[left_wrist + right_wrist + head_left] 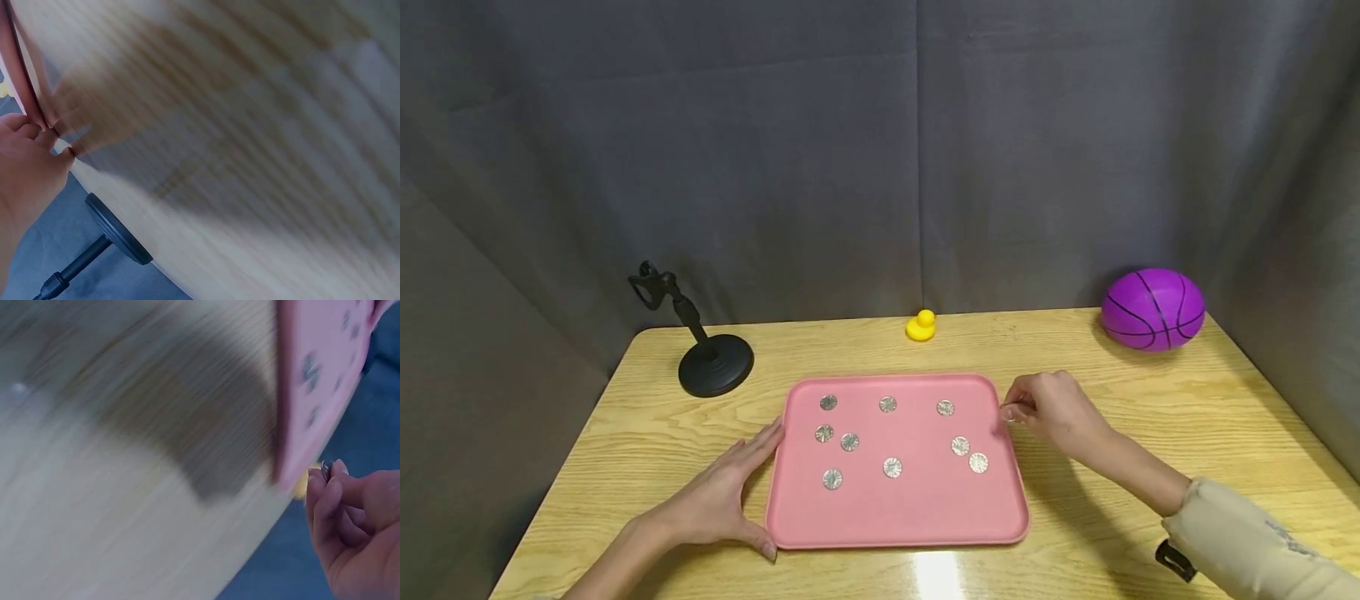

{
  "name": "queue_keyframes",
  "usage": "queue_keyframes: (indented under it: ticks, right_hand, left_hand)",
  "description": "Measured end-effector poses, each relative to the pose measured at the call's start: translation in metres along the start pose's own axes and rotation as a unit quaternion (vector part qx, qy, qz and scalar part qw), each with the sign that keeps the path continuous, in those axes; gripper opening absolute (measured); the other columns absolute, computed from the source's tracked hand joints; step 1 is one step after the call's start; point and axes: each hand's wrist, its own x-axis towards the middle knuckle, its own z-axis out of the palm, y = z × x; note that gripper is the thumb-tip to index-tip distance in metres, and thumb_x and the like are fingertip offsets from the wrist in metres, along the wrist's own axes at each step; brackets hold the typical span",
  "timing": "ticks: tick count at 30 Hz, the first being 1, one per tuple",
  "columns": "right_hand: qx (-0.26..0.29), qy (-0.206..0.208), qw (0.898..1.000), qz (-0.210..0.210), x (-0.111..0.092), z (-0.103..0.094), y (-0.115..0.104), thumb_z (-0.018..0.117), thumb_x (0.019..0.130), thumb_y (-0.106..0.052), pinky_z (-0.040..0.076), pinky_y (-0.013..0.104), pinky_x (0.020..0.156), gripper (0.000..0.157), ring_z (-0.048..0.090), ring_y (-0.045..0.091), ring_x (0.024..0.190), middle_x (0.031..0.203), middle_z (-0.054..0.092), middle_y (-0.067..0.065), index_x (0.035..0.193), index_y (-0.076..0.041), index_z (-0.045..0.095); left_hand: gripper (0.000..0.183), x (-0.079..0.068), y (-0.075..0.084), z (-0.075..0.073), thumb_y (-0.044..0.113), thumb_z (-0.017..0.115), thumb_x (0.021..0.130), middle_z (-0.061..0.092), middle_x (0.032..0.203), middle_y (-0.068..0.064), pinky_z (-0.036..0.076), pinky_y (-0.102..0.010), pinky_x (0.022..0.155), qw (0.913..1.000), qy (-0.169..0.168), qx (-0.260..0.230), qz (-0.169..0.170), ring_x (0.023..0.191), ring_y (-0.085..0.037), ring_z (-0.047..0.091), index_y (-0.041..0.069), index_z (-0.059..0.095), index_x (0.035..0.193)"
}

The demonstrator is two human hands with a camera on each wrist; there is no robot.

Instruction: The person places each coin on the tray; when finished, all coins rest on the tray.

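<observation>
A pink tray [932, 512] lies on the wooden table with several silver coins [892, 467] spread over it. Along the tray's left side rests my left hand [722, 496], fingers extended at the rim and thumb near the lower left corner. My right hand [1060, 408] is raised at the upper part of the tray's right rim. Between its thumb and fingertips it pinches a coin [326, 470], seen nearly edge-on in the right wrist view. In the left wrist view, the fingertips of the left hand [28, 162] meet the tray's edge.
A black stand [715, 365] with a round base is at the back left of the table [1150, 417]. Behind the tray sits a yellow rubber duck [921, 326], and a purple ball [1153, 309] with black lines lies at the back right. Grey curtains hang around the table.
</observation>
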Motion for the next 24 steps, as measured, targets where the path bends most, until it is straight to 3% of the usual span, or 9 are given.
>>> queue_keyframes:
  ticks: [3,7,10,16,24]
  right_hand:
    - [0.043,-0.042,0.998,-0.029,0.001,0.009,-0.027,0.081,0.077,-0.006,0.048,0.018,0.051,0.013,0.052,-0.001,0.058,0.064,0.064,-0.011,0.072,-0.012,0.071]
    - [0.104,-0.126,0.985,-0.049,-0.010,0.024,-0.056,0.078,0.079,-0.003,0.050,0.017,0.054,0.014,0.055,-0.003,0.061,0.068,0.067,-0.012,0.073,-0.014,0.073]
    - [0.129,-0.158,0.977,-0.058,-0.019,0.031,-0.068,0.080,0.078,-0.005,0.049,0.016,0.054,0.015,0.056,-0.004,0.063,0.068,0.067,-0.013,0.070,-0.016,0.073]
    - [0.152,-0.173,0.972,-0.058,-0.029,0.038,-0.071,0.082,0.074,-0.004,0.049,0.015,0.052,0.019,0.055,-0.005,0.060,0.064,0.065,-0.015,0.065,-0.016,0.069]
    - [0.120,-0.154,0.979,-0.055,-0.032,0.044,-0.065,0.084,0.073,-0.016,0.048,0.015,0.053,0.020,0.053,-0.005,0.060,0.061,0.063,-0.016,0.063,-0.017,0.067]
  left_hand:
    - [0.143,-0.002,0.000,0.001,0.064,0.088,0.043,0.014,0.162,-0.005,0.017,-0.051,0.118,1.0000,0.002,0.001,-0.001,0.146,-0.021,0.017,0.010,0.018,0.156]
    - [0.144,-0.003,0.001,0.003,0.064,0.088,0.043,0.015,0.162,-0.005,0.017,-0.051,0.118,1.0000,0.004,-0.002,0.001,0.146,-0.020,0.018,0.010,0.019,0.156]
    - [0.144,-0.003,0.001,0.004,0.064,0.089,0.043,0.014,0.162,-0.005,0.016,-0.050,0.118,1.0000,0.005,-0.002,0.003,0.146,-0.020,0.017,0.010,0.019,0.156]
    - [0.144,-0.003,0.001,0.002,0.064,0.088,0.043,0.014,0.162,-0.005,0.016,-0.050,0.118,1.0000,0.004,0.001,0.001,0.146,-0.020,0.017,0.010,0.018,0.157]
    - [0.144,-0.005,0.000,0.002,0.064,0.088,0.043,0.014,0.162,-0.005,0.016,-0.050,0.118,1.0000,0.005,-0.002,0.003,0.147,-0.020,0.017,0.011,0.018,0.157]
